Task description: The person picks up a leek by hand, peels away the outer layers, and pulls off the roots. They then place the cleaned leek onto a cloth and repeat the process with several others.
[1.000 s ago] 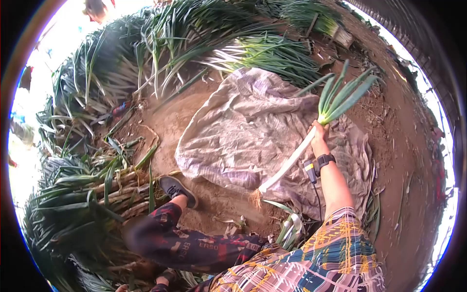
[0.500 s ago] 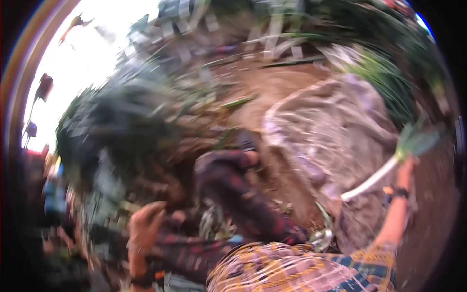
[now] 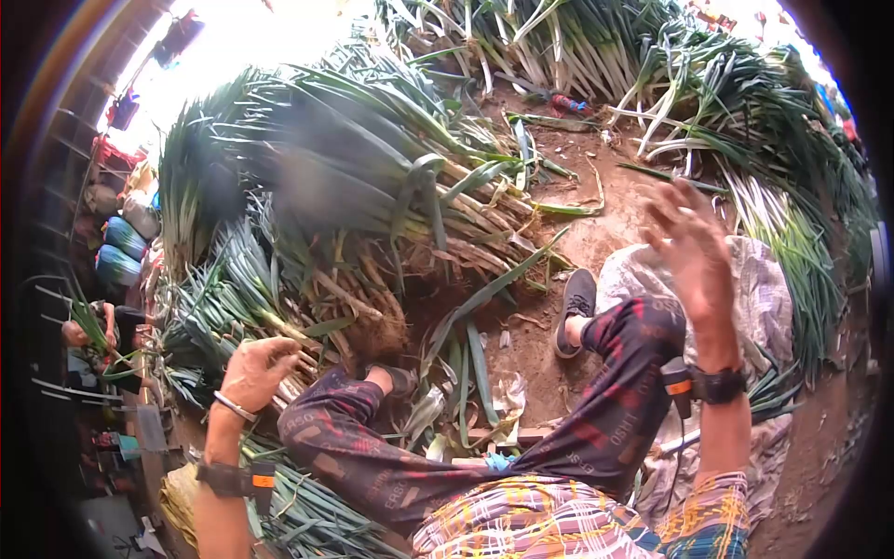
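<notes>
My right hand (image 3: 689, 252) is raised over the sack cloth (image 3: 764, 289), fingers spread and holding nothing. Behind the right forearm, a leek (image 3: 768, 401) lies on the cloth, partly hidden. My left hand (image 3: 259, 373) is near the root ends of the leeks on the left, its fingers loosely bent with nothing visible in them. In front of my legs rises a large heap of leeks (image 3: 372, 168), with soil-covered roots (image 3: 372, 331) toward me. Loose green leaves (image 3: 475, 373) lie between my feet.
More leeks (image 3: 559, 47) are stacked along the back, and others (image 3: 782, 224) along the right. Trimmed leeks (image 3: 321, 512) lie beside my left leg. Another person (image 3: 102, 326) is at the far left, near bundled goods (image 3: 121, 252). Brown soil (image 3: 596, 177) shows in the middle.
My right hand has let go of the leek and moved up and inward over the cloth. The view has turned toward the left heap, and my left hand remains low on the left.
</notes>
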Demonstrator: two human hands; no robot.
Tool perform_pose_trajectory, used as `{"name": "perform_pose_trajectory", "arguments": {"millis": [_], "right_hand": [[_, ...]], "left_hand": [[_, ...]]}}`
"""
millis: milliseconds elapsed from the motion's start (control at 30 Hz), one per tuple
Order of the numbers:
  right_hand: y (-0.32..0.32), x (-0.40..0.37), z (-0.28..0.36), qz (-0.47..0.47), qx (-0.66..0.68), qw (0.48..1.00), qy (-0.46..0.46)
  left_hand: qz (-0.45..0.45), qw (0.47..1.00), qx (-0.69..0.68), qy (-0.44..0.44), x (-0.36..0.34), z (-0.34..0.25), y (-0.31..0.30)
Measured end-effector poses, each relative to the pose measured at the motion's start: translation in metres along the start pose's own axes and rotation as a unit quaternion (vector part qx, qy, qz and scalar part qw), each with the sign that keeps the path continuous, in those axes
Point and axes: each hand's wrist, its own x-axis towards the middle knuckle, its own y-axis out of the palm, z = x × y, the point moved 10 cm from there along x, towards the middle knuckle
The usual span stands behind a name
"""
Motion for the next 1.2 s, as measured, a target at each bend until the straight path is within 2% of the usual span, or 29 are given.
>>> {"name": "perform_pose_trajectory", "arguments": {"millis": [133, 233, 367, 400, 433, 467, 500, 533, 567, 633, 733, 833, 867, 933, 1000, 1033, 1100, 1133, 1200], "right_hand": [[0.072, 0.014, -0.065, 0.086, -0.047, 0.99, 0.103], [0.071, 0.021, -0.102, 0.059, -0.047, 0.983, 0.166], [0.061, 0.045, -0.142, 0.018, -0.029, 0.981, 0.192], [0.065, 0.048, -0.147, -0.003, 0.0, 0.976, 0.216], [0.071, 0.052, -0.147, -0.008, 0.003, 0.976, 0.216], [0.073, 0.056, -0.145, -0.011, -0.024, 0.978, 0.208], [0.075, 0.061, -0.144, -0.012, -0.052, 0.978, 0.2], [0.072, 0.064, -0.144, -0.033, -0.048, 0.979, 0.193], [0.071, 0.068, -0.145, -0.036, -0.044, 0.98, 0.19], [0.064, 0.074, -0.148, -0.043, -0.036, 0.982, 0.182], [0.058, 0.079, -0.153, -0.054, -0.04, 0.982, 0.178], [0.062, 0.082, -0.151, -0.056, -0.035, 0.983, 0.172], [0.064, 0.083, -0.15, -0.053, -0.033, 0.983, 0.17], [0.07, 0.08, -0.15, -0.045, -0.023, 0.983, 0.176], [0.078, 0.079, -0.15, -0.028, -0.006, 0.983, 0.181], [0.082, 0.078, -0.15, -0.017, 0.0, 0.983, 0.182], [0.091, 0.072, -0.153, 0.006, 0.016, 0.981, 0.192], [0.096, 0.07, -0.154, 0.016, 0.019, 0.981, 0.192], [0.103, 0.066, -0.156, 0.036, 0.009, 0.98, 0.194]], "left_hand": [[0.061, 0.99, 0.121, -0.036, 0.047, 0.052, -0.001], [0.111, 0.984, 0.139, -0.004, 0.112, 0.073, 0.031], [0.113, 0.993, 0.016, 0.004, 0.219, 0.088, 0.135], [0.125, 0.99, -0.04, -0.042, 0.243, 0.095, 0.172], [0.049, 0.994, -0.092, -0.029, 0.267, 0.102, 0.202], [-0.021, 0.991, -0.103, -0.082, 0.286, 0.112, 0.226], [-0.025, 0.954, -0.216, -0.206, 0.296, 0.123, 0.252], [-0.08, 0.923, -0.256, -0.275, 0.312, 0.152, 0.292], [-0.047, 0.909, -0.314, -0.27, 0.319, 0.153, 0.3], [-0.169, 0.803, -0.432, -0.374, 0.344, 0.173, 0.344], [-0.351, 0.704, -0.521, -0.33, 0.35, 0.175, 0.334], [-0.275, 0.611, -0.683, -0.29, 0.345, 0.173, 0.364], [-0.227, 0.542, -0.751, -0.3, 0.341, 0.17, 0.382], [-0.156, 0.58, -0.764, -0.236, 0.325, 0.167, 0.396], [-0.12, 0.552, -0.804, -0.187, 0.294, 0.129, 0.362], [-0.117, 0.505, -0.838, -0.172, 0.27, 0.089, 0.321], [-0.096, 0.478, -0.865, -0.118, 0.238, 0.069, 0.308], [-0.161, 0.6, -0.778, -0.096, 0.213, 0.08, 0.299], [-0.237, 0.763, -0.596, -0.078, 0.18, 0.067, 0.241]]}}
